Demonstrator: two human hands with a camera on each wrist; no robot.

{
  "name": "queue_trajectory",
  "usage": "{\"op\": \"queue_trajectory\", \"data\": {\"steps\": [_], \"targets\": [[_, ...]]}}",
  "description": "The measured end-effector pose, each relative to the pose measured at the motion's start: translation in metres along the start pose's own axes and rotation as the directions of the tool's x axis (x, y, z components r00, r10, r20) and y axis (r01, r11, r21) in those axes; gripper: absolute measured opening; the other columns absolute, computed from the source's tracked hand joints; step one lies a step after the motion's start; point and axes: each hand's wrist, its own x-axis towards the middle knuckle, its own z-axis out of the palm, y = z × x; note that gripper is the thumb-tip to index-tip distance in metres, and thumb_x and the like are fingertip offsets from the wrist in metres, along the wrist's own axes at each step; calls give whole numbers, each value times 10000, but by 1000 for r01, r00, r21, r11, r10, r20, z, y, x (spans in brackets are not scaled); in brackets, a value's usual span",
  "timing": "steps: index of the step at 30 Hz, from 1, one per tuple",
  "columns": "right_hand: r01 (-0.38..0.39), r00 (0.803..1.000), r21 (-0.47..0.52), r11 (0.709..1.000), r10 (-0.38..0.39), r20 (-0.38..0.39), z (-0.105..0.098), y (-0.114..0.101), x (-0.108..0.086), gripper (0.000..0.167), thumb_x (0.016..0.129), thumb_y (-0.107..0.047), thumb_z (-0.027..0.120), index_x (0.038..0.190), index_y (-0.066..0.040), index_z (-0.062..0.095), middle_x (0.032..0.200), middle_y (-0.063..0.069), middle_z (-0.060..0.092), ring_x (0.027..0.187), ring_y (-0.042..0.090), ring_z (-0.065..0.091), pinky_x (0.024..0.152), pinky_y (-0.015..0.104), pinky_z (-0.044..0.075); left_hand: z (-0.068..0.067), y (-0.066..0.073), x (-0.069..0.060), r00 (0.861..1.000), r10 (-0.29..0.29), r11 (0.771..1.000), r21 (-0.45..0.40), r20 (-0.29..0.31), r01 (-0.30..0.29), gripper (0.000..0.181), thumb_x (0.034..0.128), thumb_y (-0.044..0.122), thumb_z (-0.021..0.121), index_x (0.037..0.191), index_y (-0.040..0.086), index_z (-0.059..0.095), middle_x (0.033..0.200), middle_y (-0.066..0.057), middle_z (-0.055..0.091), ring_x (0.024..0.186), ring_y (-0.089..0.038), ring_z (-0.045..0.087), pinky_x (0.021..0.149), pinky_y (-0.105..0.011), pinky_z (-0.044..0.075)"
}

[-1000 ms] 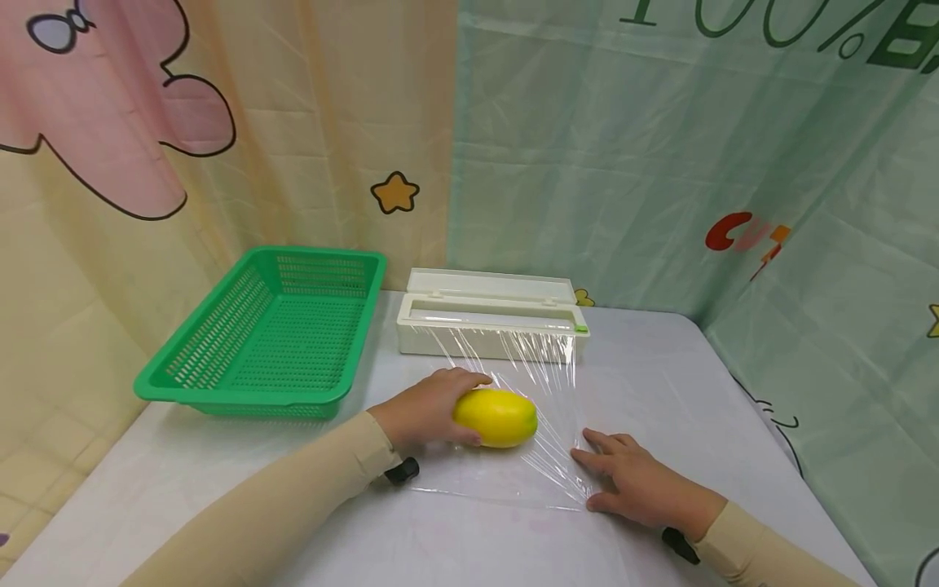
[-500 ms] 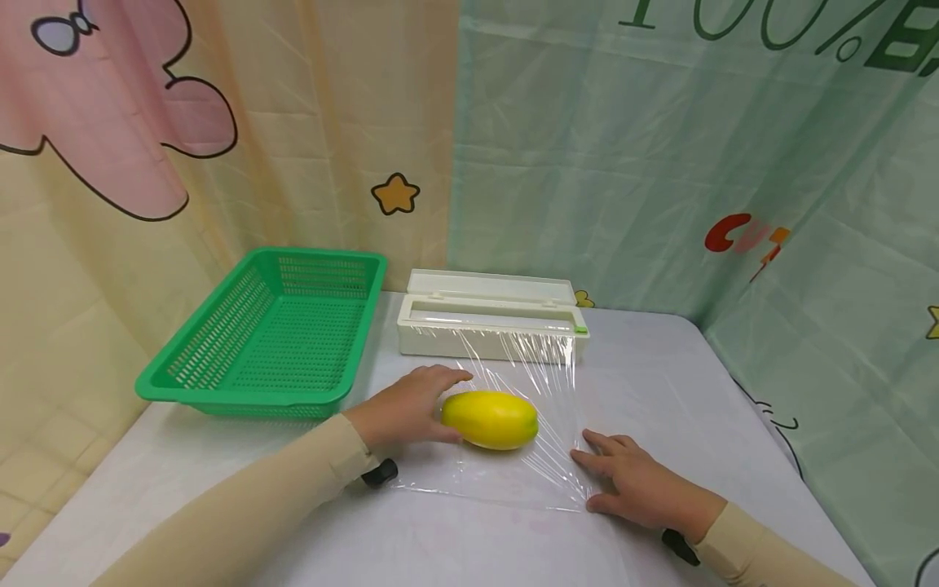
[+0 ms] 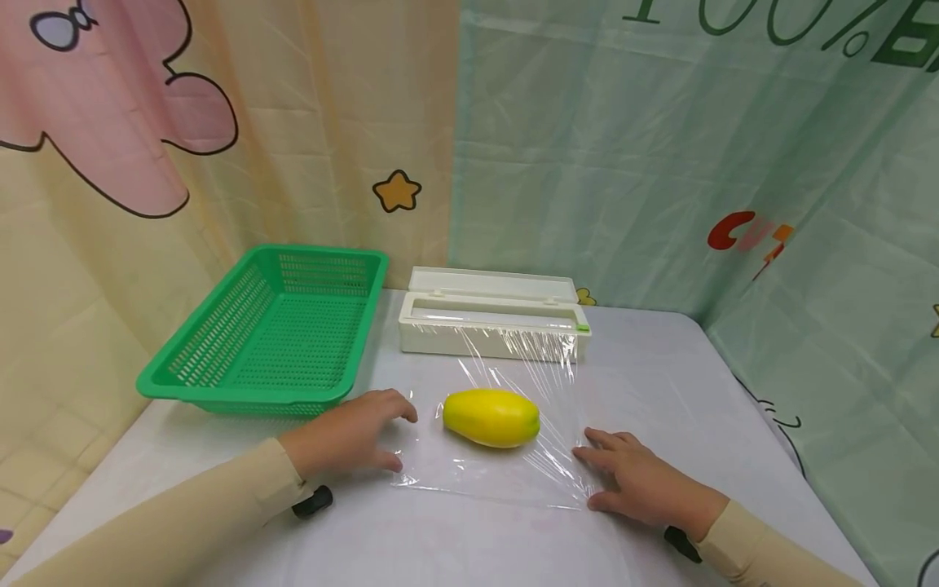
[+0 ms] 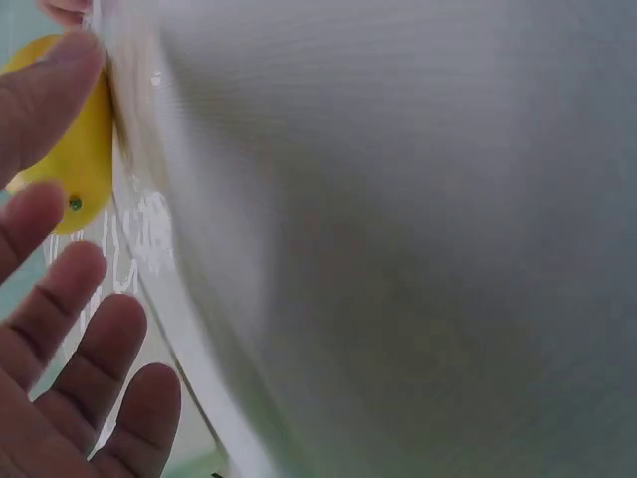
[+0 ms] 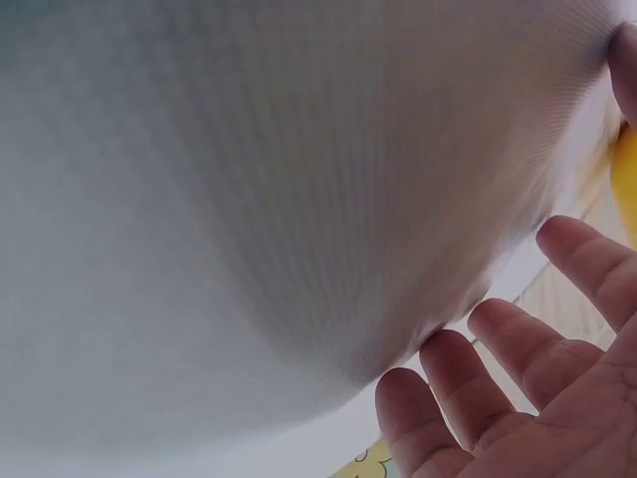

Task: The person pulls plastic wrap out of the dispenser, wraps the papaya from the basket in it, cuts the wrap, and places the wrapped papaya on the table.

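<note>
A yellow oblong fruit with a greenish tip, like a papaya, lies on a sheet of clear cling film. The film stretches toward me from a white cling film box whose lid stands up. My left hand is apart from the fruit, at the film's left edge, thumb and fingers spread and holding nothing; whether it touches the film I cannot tell. At the film's right edge rest the fingertips of my right hand, fingers extended. Creases run from there toward the box. The left wrist view shows the fruit beyond the thumb.
A green perforated basket stands at the back left of the white-covered table. Printed curtains hang close behind the table and along its right side.
My left hand has let go of the fruit and moved left and toward me, to the film's left edge. The fruit stays on the film. My right hand has kept its place.
</note>
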Motion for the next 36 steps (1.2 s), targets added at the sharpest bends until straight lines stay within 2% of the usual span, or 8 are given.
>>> {"op": "queue_trajectory", "data": {"steps": [7, 11, 16, 23, 27, 31, 33, 36], "targets": [[-5, 998, 48, 999, 7, -58, 2, -1, -3, 714, 818, -381, 903, 1409, -156, 571, 1550, 127, 514, 1383, 363, 494, 1128, 582, 464, 7, -9, -8, 988, 96, 995, -14, 121, -95, 245, 758, 290, 922, 882, 314, 712, 1207, 136, 638, 1133, -112, 578, 994, -321, 512], [11, 995, 40, 999, -8, -97, 4, 1, -3, 483, 792, -365, 925, 1131, -241, 604, 1293, -18, 563, 1211, 219, 510, 1030, 433, 531, 6, -8, -9, 985, 88, 996, -6, 148, -88, 243, 735, 295, 931, 854, 343, 725, 1230, 110, 642, 1142, -133, 563, 983, -328, 507], [129, 987, 11, 992, -127, -102, 6, 4, -3, 216, 840, -298, 890, 871, -360, 685, 1094, -126, 505, 1106, 152, 455, 900, 310, 520, 3, -3, -10, 981, 102, 994, 32, 167, -108, 230, 740, 311, 927, 840, 355, 724, 1227, 86, 630, 1122, -140, 554, 960, -316, 508], [227, 965, -32, 973, -229, -125, 1, 8, -6, 33, 917, -360, 819, 919, -335, 798, 1057, -178, 545, 1065, 93, 486, 888, 304, 526, 4, -2, -9, 980, 130, 985, 96, 153, -146, 157, 835, 272, 868, 822, 372, 746, 1203, 75, 653, 1093, -148, 578, 956, -316, 525], [243, 963, -25, 970, -244, -112, -2, 8, -7, 139, 922, -475, 792, 951, -342, 816, 1084, -176, 569, 1079, 98, 505, 917, 309, 537, 5, -2, -8, 978, 153, 970, 169, 141, -176, 156, 873, 225, 813, 809, 362, 773, 1177, 64, 689, 1068, -164, 617, 962, -329, 532], [252, 961, -40, 967, -255, -109, -3, 6, -8, 285, 830, -599, 828, 954, -343, 798, 1094, -178, 572, 1097, 112, 513, 948, 317, 536, 5, -1, -8, 977, 156, 963, 198, 142, -183, 151, 892, 210, 784, 810, 336, 770, 1181, 47, 713, 1079, -185, 646, 986, -352, 536], [237, 964, -64, 969, -243, -105, -2, 4, -8, 284, 805, -572, 861, 945, -338, 785, 1092, -184, 565, 1108, 112, 512, 964, 325, 533, 5, -1, -8, 979, 148, 968, 181, 137, -172, 154, 899, 206, 779, 809, 329, 759, 1196, 44, 724, 1100, -196, 659, 1000, -369, 538], [239, 961, -117, 964, -252, -116, -1, 0, -7, 161, 827, -398, 888, 915, -314, 782, 1075, -172, 582, 1096, 125, 527, 958, 344, 538, 4, -2, -8, 982, 139, 975, 154, 130, -159, 160, 908, 204, 771, 811, 328, 743, 1218, 45, 739, 1133, -206, 674, 1012, -387, 540]]}}
